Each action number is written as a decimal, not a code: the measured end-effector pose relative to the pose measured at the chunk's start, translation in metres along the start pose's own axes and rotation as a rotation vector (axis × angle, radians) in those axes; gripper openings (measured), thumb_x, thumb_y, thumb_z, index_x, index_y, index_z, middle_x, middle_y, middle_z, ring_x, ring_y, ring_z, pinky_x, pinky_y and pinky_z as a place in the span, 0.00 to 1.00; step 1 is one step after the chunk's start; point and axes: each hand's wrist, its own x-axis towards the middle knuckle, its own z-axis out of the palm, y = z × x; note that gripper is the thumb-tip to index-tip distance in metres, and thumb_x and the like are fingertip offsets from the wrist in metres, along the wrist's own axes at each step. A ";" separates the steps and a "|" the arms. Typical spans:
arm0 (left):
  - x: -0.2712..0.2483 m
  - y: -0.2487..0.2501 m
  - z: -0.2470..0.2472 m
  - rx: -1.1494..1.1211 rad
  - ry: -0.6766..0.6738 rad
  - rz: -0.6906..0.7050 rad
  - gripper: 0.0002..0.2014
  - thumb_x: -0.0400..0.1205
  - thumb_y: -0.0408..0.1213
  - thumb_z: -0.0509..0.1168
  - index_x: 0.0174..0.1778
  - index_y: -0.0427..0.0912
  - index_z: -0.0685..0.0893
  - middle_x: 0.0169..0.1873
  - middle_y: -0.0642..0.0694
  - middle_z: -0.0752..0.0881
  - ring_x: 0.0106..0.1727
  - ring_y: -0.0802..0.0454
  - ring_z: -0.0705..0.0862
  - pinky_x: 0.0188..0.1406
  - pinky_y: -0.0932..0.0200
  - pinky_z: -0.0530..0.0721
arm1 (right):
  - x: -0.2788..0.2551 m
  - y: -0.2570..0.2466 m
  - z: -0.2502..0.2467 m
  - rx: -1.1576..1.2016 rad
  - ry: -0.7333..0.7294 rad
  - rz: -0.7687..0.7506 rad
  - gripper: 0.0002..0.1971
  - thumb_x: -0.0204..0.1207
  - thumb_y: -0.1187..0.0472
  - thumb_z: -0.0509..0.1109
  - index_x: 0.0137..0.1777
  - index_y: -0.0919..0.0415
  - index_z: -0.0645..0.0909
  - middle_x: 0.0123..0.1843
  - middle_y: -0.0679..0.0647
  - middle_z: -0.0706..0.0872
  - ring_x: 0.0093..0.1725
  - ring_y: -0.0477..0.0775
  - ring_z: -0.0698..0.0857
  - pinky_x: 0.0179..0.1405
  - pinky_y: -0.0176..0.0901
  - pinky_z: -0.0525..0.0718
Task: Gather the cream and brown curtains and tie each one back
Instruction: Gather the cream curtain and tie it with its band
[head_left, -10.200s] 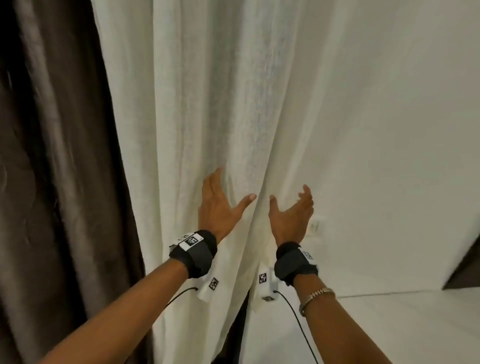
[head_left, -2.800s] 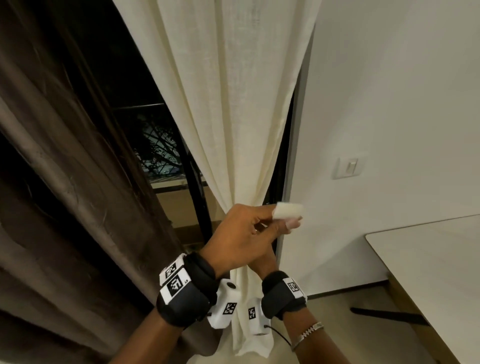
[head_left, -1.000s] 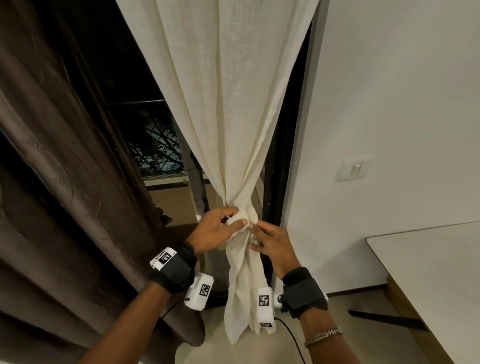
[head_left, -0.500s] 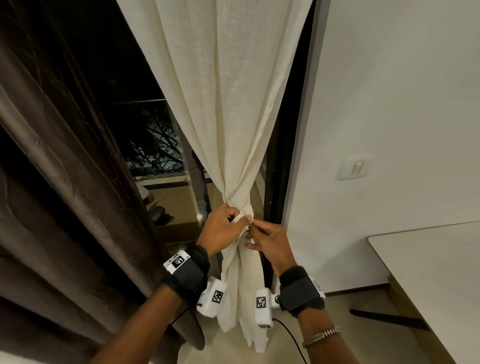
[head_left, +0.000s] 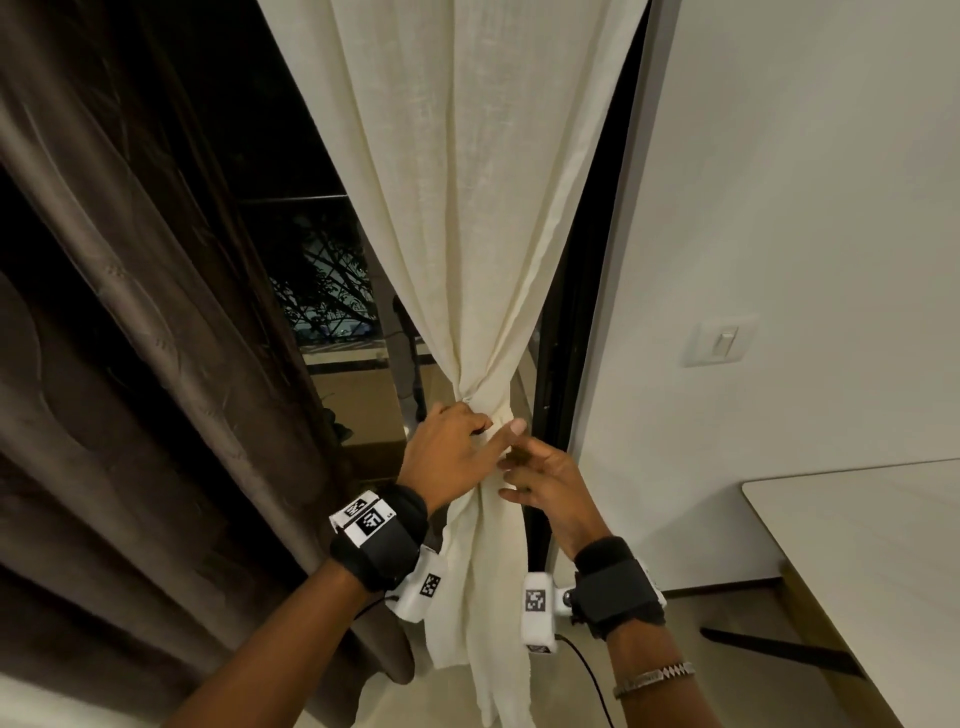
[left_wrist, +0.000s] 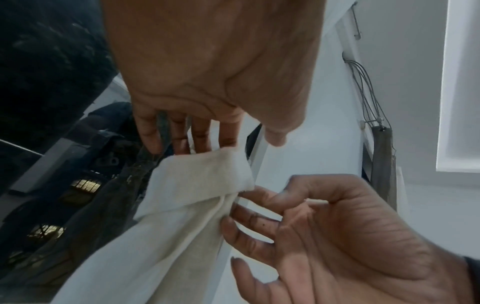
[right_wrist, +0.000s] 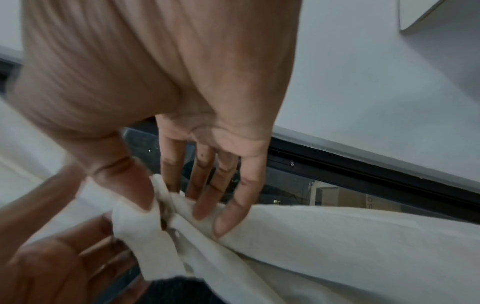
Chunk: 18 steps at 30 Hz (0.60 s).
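Note:
The cream curtain (head_left: 467, 208) hangs gathered into a bunch, cinched by a cream tie band (head_left: 488, 402) at waist height. My left hand (head_left: 457, 447) sits on the left of the bunch. Its straight fingers (left_wrist: 179, 142) touch the band (left_wrist: 202, 174) and its thumb sticks out free. My right hand (head_left: 543, 475) is just right of the knot. In the right wrist view its thumb and forefinger pinch a fold of the band (right_wrist: 141, 230), and the other fingers (right_wrist: 228, 211) press on the curtain. The brown curtain (head_left: 130, 364) hangs loose at the left.
A white table (head_left: 857, 545) juts in at the lower right. A light switch (head_left: 719, 340) is on the white wall. A dark window frame (head_left: 571, 312) stands right behind the cream curtain. Cords hang from a wall hook (left_wrist: 374, 115).
The curtain, spread flat ten seconds ago, is now bunched with the band around it. Over the last half second both hands stay at the knot and my left thumb has stretched out.

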 end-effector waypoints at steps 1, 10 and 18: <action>-0.003 0.000 -0.003 -0.057 -0.005 0.017 0.33 0.86 0.75 0.51 0.40 0.53 0.89 0.46 0.53 0.89 0.55 0.51 0.83 0.59 0.46 0.86 | 0.001 -0.004 -0.005 0.039 -0.030 0.037 0.20 0.79 0.62 0.73 0.71 0.52 0.88 0.62 0.56 0.92 0.65 0.55 0.91 0.67 0.58 0.92; -0.008 -0.012 -0.026 -0.579 0.324 -0.176 0.24 0.80 0.62 0.77 0.65 0.62 0.74 0.58 0.52 0.88 0.54 0.55 0.91 0.53 0.50 0.93 | 0.024 -0.011 -0.008 -0.288 0.018 -0.093 0.09 0.90 0.56 0.69 0.61 0.55 0.91 0.55 0.52 0.94 0.53 0.45 0.93 0.52 0.40 0.91; -0.019 -0.003 -0.034 -0.772 0.315 -0.079 0.20 0.84 0.63 0.70 0.67 0.57 0.88 0.64 0.56 0.93 0.65 0.57 0.92 0.65 0.49 0.93 | 0.024 -0.037 -0.017 -0.284 -0.100 -0.006 0.20 0.84 0.72 0.72 0.67 0.48 0.88 0.63 0.39 0.92 0.64 0.39 0.89 0.71 0.46 0.84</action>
